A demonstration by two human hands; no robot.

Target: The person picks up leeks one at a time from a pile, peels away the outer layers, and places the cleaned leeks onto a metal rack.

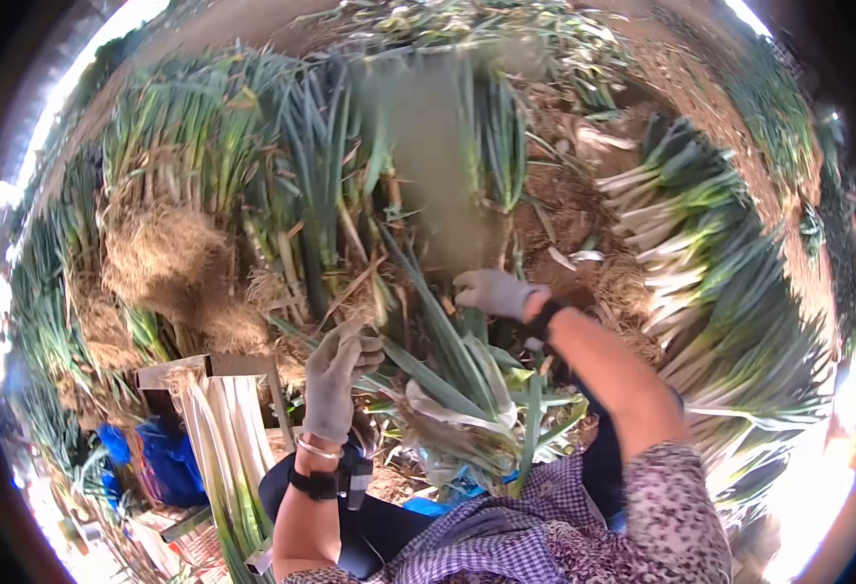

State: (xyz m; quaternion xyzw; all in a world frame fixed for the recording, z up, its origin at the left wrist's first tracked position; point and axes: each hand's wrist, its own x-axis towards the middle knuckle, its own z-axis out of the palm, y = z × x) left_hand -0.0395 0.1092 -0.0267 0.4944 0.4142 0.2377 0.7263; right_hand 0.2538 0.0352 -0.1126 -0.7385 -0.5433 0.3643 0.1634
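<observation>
My left hand [338, 375], in a pale glove, is raised at the centre-left with its fingers curled together; whatever lies in them is too small to tell. Level with the knees, on the right, my gloved right hand [494, 292] points left with its fingers closed in front of the standing leeks, and any hold is unclear. Loose green leaves [452, 346] and a pile of stripped leaves [462, 419] lie between and below the hands. A blurred smudge covers the view just above my right hand.
Upright leeks with roots [170, 248] stand at the left and back. Cleaned leeks [686, 282] lie in a long row at the right. Several white-stemmed leeks [238, 438] rest in a frame [170, 373] at the lower left, beside blue plastic [170, 462].
</observation>
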